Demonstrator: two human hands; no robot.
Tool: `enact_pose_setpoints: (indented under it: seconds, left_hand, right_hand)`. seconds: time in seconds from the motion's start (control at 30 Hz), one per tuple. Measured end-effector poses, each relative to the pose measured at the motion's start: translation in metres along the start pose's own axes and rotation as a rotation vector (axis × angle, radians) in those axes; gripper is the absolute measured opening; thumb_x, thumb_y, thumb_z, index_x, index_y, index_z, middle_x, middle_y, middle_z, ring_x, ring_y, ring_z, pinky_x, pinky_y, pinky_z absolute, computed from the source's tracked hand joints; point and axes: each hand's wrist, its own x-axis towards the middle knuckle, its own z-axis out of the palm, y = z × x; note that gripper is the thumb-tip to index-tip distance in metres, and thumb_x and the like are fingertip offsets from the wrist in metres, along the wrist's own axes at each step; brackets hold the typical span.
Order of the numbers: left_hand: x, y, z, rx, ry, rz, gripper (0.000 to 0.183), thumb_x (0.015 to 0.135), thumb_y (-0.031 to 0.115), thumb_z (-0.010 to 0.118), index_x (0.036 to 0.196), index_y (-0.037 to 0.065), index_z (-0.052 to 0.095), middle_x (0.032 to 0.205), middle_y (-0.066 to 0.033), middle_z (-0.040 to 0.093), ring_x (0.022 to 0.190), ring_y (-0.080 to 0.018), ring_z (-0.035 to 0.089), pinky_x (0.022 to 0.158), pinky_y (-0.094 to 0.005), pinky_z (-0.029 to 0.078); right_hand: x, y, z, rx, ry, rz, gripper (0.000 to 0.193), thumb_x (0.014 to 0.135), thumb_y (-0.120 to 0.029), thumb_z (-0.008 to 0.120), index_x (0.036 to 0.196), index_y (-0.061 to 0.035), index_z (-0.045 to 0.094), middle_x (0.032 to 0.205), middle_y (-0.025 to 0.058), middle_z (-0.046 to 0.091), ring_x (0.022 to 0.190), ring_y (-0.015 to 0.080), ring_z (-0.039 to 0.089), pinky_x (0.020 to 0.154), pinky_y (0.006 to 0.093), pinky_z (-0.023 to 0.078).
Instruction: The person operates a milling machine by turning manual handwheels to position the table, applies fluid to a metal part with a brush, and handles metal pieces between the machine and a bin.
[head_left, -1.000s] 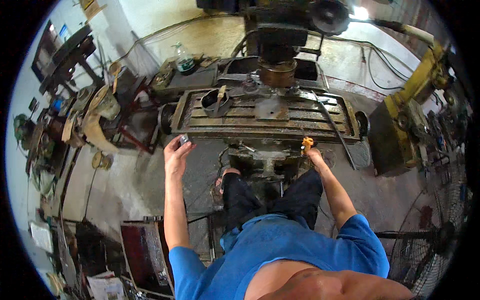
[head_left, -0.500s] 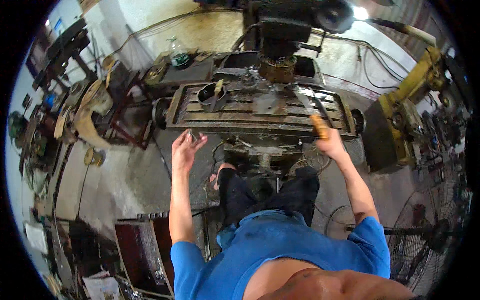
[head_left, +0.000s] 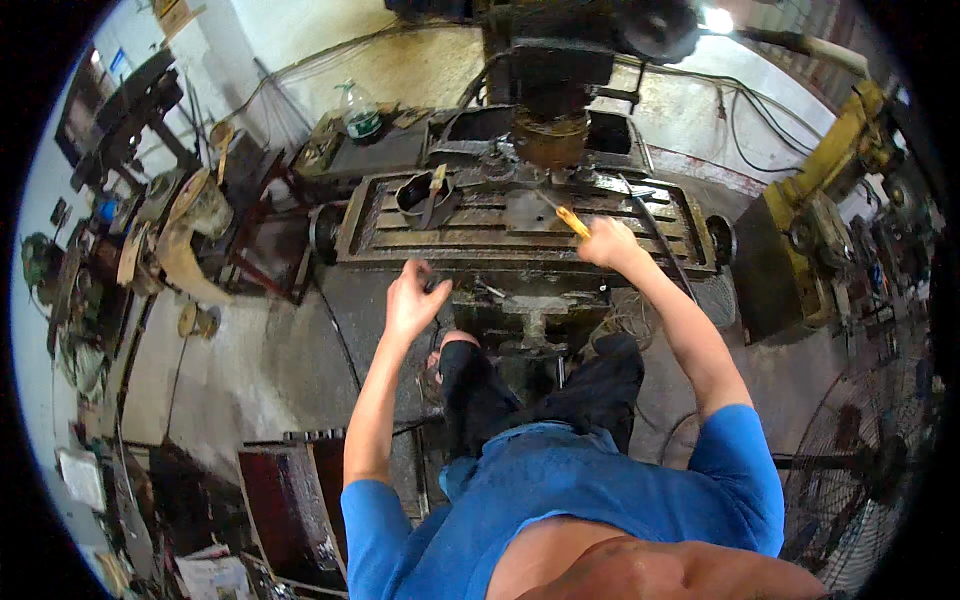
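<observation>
Over the front of the slotted machine table (head_left: 440,241), my right hand (head_left: 608,243) is closed round the yellow handle of a tool (head_left: 572,222). Its thin dark end points away to the left, toward the middle of the table; I cannot make out its exact kind. My left hand (head_left: 412,300) hovers just off the table's front edge, fingers curled and thumb out. Something small and dark seems to lie in those fingers, too small to name. Beyond it on the table stands a dark pot (head_left: 408,194) with a brush (head_left: 437,182) in it.
The machine's dark head (head_left: 550,75) overhangs the table's back. A long dark bar (head_left: 655,225) slants across the table's right side. Handwheels (head_left: 325,235) flank the table. At the back left stands a clear bottle (head_left: 361,115); a yellow machine (head_left: 790,220) is at right, a fan (head_left: 850,480) behind it.
My right hand has moved left with the yellow-handled tool, which now points toward the table's middle. My left hand has shifted right and its fingers have curled in.
</observation>
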Motion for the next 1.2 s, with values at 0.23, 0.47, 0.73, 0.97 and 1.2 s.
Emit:
enact_pose_setpoints:
  seconds: [0.23, 0.47, 0.73, 0.97, 1.2]
  left_hand:
    - [0.038, 0.042, 0.049, 0.257, -0.209, 0.334, 0.038, 0.072, 0.026, 0.063, 0.1, 0.006, 0.045, 0.072, -0.0174, 0.06, 0.068, -0.0358, 0.058, 0.057, -0.0432, 0.046]
    - [0.093, 0.086, 0.105, 0.072, -0.18, 0.498, 0.039, 0.069, 0.02, 0.067, 0.098, 0.005, 0.045, 0.072, -0.0179, 0.059, 0.071, -0.0374, 0.057, 0.062, -0.043, 0.044]
    - [0.146, 0.089, 0.144, -0.028, -0.303, 0.357, 0.03, 0.063, 0.013, 0.069, 0.083, -0.002, 0.053, 0.071, -0.0176, 0.056, 0.067, -0.029, 0.056, 0.062, -0.0357, 0.042]
    - [0.156, 0.081, 0.158, 0.154, -0.314, 0.374, 0.027, 0.062, 0.016, 0.066, 0.082, 0.0, 0.058, 0.083, -0.0185, 0.06, 0.083, -0.0341, 0.057, 0.073, -0.0414, 0.044]
    - [0.161, 0.063, 0.159, 0.176, -0.282, 0.501, 0.027, 0.061, 0.013, 0.067, 0.085, 0.002, 0.06, 0.078, -0.0153, 0.059, 0.072, -0.0307, 0.057, 0.066, -0.0376, 0.045]
  right_hand:
    - [-0.103, 0.012, -0.016, 0.105, -0.252, -0.332, 0.026, 0.054, -0.023, 0.054, 0.064, 0.0007, 0.059, 0.065, 0.024, 0.056, 0.068, 0.0386, 0.057, 0.065, 0.0419, 0.047]
    - [-0.099, 0.055, -0.035, 0.233, -0.037, -0.139, 0.025, 0.055, -0.021, 0.055, 0.064, 0.0022, 0.059, 0.066, 0.0241, 0.056, 0.067, 0.0388, 0.057, 0.064, 0.0417, 0.047]
    - [-0.073, 0.103, -0.073, 1.159, 0.495, -0.429, 0.035, 0.061, 0.004, 0.039, 0.089, 0.0015, 0.058, 0.078, 0.0056, 0.06, 0.079, 0.0124, 0.056, 0.075, 0.026, 0.043]
    - [-0.064, 0.101, -0.045, 1.128, 0.543, -0.409, 0.039, 0.058, -0.006, 0.045, 0.093, -0.0001, 0.06, 0.076, 0.0018, 0.059, 0.063, 0.0076, 0.048, 0.062, 0.0204, 0.039]
    - [-0.057, 0.12, -0.012, 1.131, 0.334, -0.345, 0.039, 0.057, -0.007, 0.047, 0.094, 0.0, 0.059, 0.071, -0.0071, 0.051, 0.058, 0.0044, 0.04, 0.054, 0.0198, 0.033]
